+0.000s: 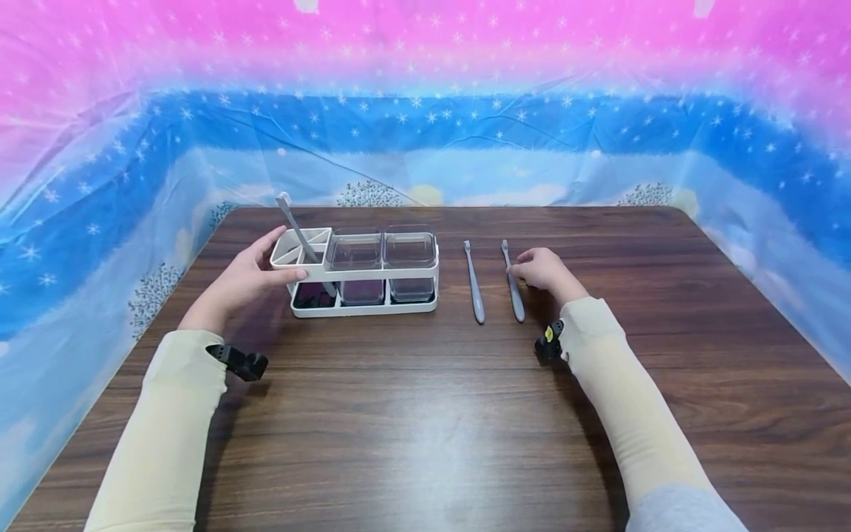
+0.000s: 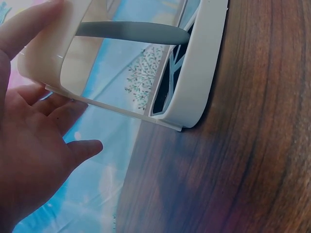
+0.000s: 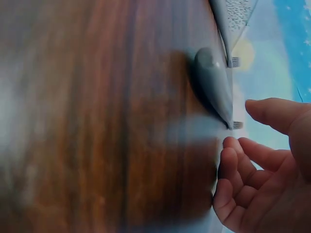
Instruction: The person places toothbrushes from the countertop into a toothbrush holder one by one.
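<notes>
A white two-tier toothbrush holder [image 1: 364, 311] stands on the left of the table, with clear cups [image 1: 410, 250] in it. One grey toothbrush [image 1: 301, 229] leans upright in its divided left section. My left hand [image 1: 242, 279] grips the upper tier at its left end, thumb in front and fingers behind; in the left wrist view the little finger sticks out free. Two grey toothbrushes lie right of the holder, a nearer one [image 1: 473, 284] and a farther one [image 1: 513, 284]. My right hand [image 1: 541, 270] is at the farther toothbrush, with thumb and fingers apart in the right wrist view.
The dark wooden table [image 1: 425, 414] reaches back to a draped cloth [image 1: 425, 122] with snowflakes, which surrounds its far and side edges. Black wrist cameras are strapped on both sleeves.
</notes>
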`<state>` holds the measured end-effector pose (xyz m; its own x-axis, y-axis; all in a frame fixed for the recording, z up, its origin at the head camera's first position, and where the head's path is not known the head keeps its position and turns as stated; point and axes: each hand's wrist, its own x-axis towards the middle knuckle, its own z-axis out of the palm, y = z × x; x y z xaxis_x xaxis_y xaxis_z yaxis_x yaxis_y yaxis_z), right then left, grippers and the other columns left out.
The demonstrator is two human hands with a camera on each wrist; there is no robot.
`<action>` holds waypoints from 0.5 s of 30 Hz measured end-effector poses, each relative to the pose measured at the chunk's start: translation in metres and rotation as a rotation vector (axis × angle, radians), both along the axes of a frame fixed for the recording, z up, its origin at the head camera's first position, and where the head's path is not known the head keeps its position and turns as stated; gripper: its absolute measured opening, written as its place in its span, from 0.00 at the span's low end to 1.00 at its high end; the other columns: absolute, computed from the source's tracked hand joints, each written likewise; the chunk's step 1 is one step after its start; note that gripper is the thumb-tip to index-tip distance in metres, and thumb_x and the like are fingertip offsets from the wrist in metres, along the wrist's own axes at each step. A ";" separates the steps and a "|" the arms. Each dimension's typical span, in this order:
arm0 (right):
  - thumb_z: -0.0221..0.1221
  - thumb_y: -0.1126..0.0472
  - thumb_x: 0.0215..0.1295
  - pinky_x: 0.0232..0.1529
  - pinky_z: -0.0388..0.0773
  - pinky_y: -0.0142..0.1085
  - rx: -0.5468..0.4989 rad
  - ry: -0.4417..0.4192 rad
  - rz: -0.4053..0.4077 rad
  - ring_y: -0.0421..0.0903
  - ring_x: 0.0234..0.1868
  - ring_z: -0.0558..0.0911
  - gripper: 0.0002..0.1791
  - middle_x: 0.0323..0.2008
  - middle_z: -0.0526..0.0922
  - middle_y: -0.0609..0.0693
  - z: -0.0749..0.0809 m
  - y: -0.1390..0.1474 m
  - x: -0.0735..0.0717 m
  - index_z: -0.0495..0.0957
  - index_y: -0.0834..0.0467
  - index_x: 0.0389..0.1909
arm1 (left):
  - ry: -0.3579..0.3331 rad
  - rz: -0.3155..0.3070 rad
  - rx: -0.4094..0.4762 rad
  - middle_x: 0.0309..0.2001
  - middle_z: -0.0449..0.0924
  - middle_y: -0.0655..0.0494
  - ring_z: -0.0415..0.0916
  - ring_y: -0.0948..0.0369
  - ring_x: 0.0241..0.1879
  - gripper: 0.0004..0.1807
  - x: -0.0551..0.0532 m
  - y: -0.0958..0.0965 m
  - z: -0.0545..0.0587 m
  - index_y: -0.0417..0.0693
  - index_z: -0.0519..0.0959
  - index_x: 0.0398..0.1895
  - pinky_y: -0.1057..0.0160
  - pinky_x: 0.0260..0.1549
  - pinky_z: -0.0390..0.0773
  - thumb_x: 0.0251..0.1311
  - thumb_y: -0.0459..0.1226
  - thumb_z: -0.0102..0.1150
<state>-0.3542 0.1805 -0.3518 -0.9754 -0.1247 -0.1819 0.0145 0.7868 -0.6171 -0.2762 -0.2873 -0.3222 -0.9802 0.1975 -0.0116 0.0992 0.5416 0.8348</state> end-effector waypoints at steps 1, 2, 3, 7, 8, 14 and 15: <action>0.53 0.54 0.69 0.48 0.73 0.47 -0.001 -0.008 0.002 0.53 0.42 0.75 0.29 0.43 0.77 0.61 -0.001 0.000 0.000 0.65 0.69 0.64 | 0.000 -0.002 0.000 0.72 0.54 0.39 0.58 0.48 0.66 0.52 0.000 0.000 0.000 0.53 0.34 0.78 0.48 0.61 0.63 0.62 0.42 0.62; 0.54 0.54 0.69 0.44 0.74 0.45 -0.010 -0.020 0.003 0.51 0.37 0.75 0.30 0.37 0.77 0.58 -0.001 0.000 0.000 0.65 0.69 0.65 | 0.000 -0.003 0.002 0.72 0.55 0.39 0.59 0.48 0.66 0.52 0.000 0.000 0.000 0.53 0.34 0.78 0.49 0.60 0.63 0.62 0.42 0.62; 0.54 0.54 0.70 0.39 0.73 0.43 -0.018 -0.031 0.005 0.49 0.32 0.73 0.30 0.31 0.76 0.55 -0.001 -0.001 0.001 0.64 0.69 0.65 | 0.001 -0.004 0.001 0.72 0.54 0.39 0.58 0.48 0.66 0.52 0.000 0.000 0.000 0.53 0.34 0.78 0.48 0.60 0.63 0.62 0.42 0.62; 0.54 0.55 0.70 0.33 0.70 0.39 -0.035 -0.065 0.016 0.43 0.20 0.68 0.31 0.16 0.69 0.48 0.003 -0.003 0.002 0.63 0.70 0.66 | 0.002 -0.002 0.007 0.73 0.52 0.39 0.56 0.47 0.68 0.53 0.000 0.000 0.000 0.53 0.34 0.78 0.46 0.62 0.61 0.62 0.42 0.62; 0.54 0.55 0.70 0.32 0.70 0.38 -0.033 -0.073 0.018 0.43 0.20 0.68 0.31 0.16 0.69 0.47 0.004 -0.004 0.003 0.63 0.70 0.66 | 0.001 -0.001 0.009 0.73 0.52 0.38 0.56 0.47 0.68 0.53 0.000 0.000 0.000 0.52 0.34 0.78 0.46 0.63 0.60 0.62 0.42 0.62; 0.57 0.56 0.68 0.35 0.74 0.38 -0.008 -0.076 0.009 0.43 0.23 0.71 0.27 0.22 0.74 0.50 0.006 -0.007 0.005 0.68 0.69 0.62 | -0.002 0.004 0.010 0.73 0.52 0.38 0.56 0.47 0.68 0.53 0.000 0.000 0.000 0.52 0.34 0.78 0.46 0.63 0.60 0.62 0.41 0.62; 0.57 0.56 0.68 0.36 0.75 0.38 -0.005 -0.073 0.004 0.44 0.25 0.72 0.27 0.25 0.75 0.52 0.006 -0.008 0.004 0.69 0.69 0.61 | -0.001 0.005 0.007 0.73 0.52 0.38 0.56 0.47 0.68 0.53 0.000 0.000 0.000 0.52 0.34 0.78 0.46 0.63 0.60 0.62 0.41 0.62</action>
<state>-0.3500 0.1729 -0.3459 -0.9589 -0.1299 -0.2523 0.0564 0.7841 -0.6181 -0.2762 -0.2877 -0.3218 -0.9811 0.1931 -0.0115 0.0957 0.5360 0.8388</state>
